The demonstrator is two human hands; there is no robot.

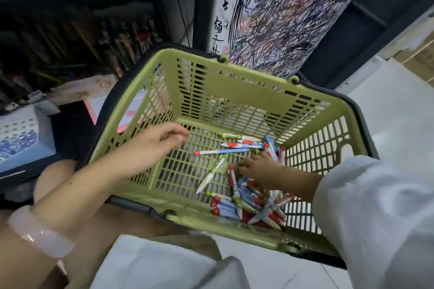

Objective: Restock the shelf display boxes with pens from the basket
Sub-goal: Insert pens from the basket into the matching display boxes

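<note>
I see plenty left: the pens [249, 204] lie heaped under my right hand [256, 168], fingers spread on them (grip unclear), in the basket [234, 87]. My left hand [162, 145] hovers loosely curled, empty.

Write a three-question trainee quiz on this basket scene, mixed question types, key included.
1. True or false: the right hand reaches among the pens in the green basket.
2. Which wrist wears the pale bracelet? A) left B) right
3. Fill in: the left hand hovers over the basket floor holding ____.

Key: 1 true; 2 A; 3 nothing. Whether the right hand's grip has closed on a pen cannot be told.
</note>
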